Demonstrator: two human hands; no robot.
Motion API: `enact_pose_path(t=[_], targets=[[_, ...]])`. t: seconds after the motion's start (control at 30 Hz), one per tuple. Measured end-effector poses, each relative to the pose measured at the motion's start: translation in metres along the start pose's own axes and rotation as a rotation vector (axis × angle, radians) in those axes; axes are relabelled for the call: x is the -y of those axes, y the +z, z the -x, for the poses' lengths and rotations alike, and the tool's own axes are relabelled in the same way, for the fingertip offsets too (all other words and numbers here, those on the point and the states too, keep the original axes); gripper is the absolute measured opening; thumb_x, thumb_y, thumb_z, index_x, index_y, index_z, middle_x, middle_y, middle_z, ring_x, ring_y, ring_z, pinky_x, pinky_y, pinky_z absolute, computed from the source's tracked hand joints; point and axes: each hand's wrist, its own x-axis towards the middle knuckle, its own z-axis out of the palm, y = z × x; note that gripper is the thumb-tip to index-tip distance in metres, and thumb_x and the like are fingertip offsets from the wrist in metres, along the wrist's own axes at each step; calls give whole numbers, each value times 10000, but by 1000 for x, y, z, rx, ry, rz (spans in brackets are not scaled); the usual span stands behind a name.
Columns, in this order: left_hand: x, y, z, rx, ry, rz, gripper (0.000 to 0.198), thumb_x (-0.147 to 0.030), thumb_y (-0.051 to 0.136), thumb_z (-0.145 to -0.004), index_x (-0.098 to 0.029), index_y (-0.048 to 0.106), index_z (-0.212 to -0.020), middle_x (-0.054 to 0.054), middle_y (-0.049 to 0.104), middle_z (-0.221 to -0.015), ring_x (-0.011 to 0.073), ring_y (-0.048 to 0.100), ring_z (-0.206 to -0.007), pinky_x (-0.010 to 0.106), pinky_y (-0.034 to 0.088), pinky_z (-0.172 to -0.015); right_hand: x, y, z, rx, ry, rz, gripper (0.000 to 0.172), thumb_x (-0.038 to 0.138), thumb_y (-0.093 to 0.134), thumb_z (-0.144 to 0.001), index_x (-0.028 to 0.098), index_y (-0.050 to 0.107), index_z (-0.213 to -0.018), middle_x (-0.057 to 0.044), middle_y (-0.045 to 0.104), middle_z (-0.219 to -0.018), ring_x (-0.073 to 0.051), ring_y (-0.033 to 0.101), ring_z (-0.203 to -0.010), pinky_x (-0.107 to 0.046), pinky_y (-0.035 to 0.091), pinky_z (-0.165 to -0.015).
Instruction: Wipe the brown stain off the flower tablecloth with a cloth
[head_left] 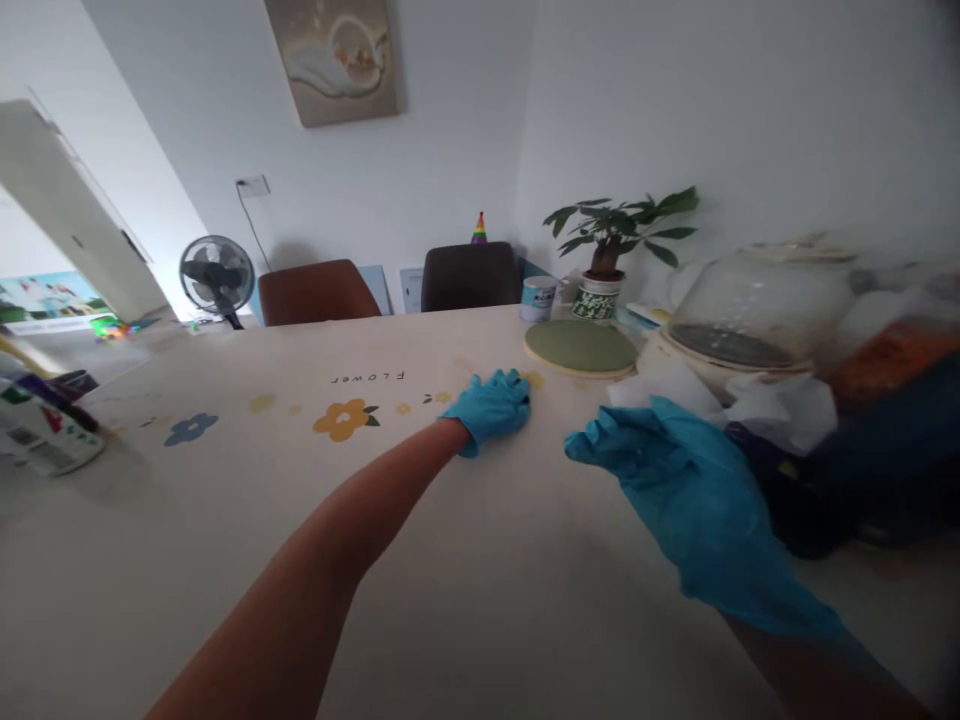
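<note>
My left hand (491, 408), in a blue glove, rests on the pale table (465, 570) near its middle. Its fingers are bent down, and a bit of something dark shows at the fingertips; most of it is hidden. To the right, my right hand (690, 490), gloved too, hovers over the table with fingers loosely bent and thumb apart, nothing seen in it. Beyond the hands lies a round green mat (580, 346). Beside the left hand, printed flowers such as an orange flower (346, 420) mark the tabletop.
A lidded glass appliance (739, 310), crumpled white plastic (784, 408) and dark bags crowd the right side. A potted plant (598, 290) and a tin (538, 299) stand at the back. A white bottle (49, 430) is far left. Two chairs and a fan (217, 275) are beyond.
</note>
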Motion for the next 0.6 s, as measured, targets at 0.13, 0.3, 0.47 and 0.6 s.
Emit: enact_pose_path(t=[0.13, 0.3, 0.47, 0.6], targets=[[47, -20, -18, -71, -138, 0, 614, -324, 481, -1290, -131, 629, -1854, 304, 399, -2101, 450, 408, -1968, 838, 262, -1610, 5, -2, 2, -55, -10, 18, 374, 630, 1096, -917, 291, 945, -881, -33, 905, -831, -377, 966, -783, -527, 894, -789], [130, -43, 2, -160, -341, -5, 628, -322, 355, -1308, -79, 557, -1851, 305, 375, -2109, 419, 420, -1923, 815, 271, -1587, 5, -6, 5, -113, -87, 51, 355, 633, 1140, -865, 320, 975, -888, -29, 907, -839, -363, 957, -739, -512, 891, -761], [224, -64, 63, -208, -606, -42, 620, -435, 346, -1314, -32, 559, -1734, 292, 509, -2019, 398, 534, -1767, 794, 320, -1564, 0, -14, 8, -122, -18, 128, 376, 698, 1065, -953, 354, 957, -848, -53, 907, -847, -392, 969, -780, -587, 902, -911], [294, -74, 127, -222, -793, -100, 688, -461, 312, -1292, 19, 595, -1695, 343, 547, -1957, 456, 599, -1685, 798, 438, -1484, -4, -22, 5, -96, -43, 261, 391, 694, 888, -1117, 366, 1032, -961, -74, 936, -903, -415, 989, -869, -599, 895, -1006]])
